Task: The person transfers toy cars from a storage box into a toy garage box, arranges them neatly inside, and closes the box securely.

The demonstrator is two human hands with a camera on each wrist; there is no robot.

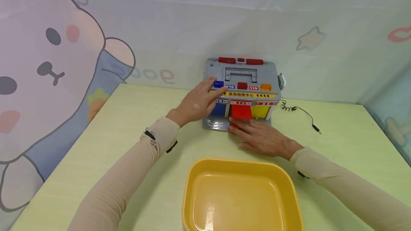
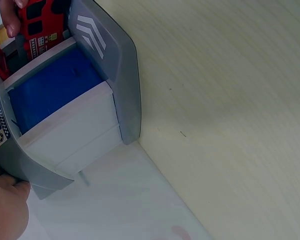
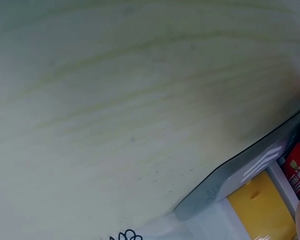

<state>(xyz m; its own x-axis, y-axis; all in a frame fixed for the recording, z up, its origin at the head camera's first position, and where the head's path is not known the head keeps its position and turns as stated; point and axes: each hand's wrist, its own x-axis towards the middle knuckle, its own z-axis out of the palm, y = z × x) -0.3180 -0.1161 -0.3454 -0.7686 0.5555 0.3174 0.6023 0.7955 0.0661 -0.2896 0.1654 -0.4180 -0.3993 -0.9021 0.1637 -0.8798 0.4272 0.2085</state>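
Note:
A grey toy emergency garage with lights on its roof stands at the back of the table. My left hand rests over its left roof edge, fingers spread near the blue light. The red door flap is swung up, while the blue door and yellow door are down. At the middle bay, my right hand grips a red toy fire truck. That hand mostly covers the truck in the head view; the right wrist view catches only part of the truck.
In front of the garage sits a yellow tray, close to my body. A coiled black cable with a plug lies on the table to the right. Behind the table hangs a printed cloth.

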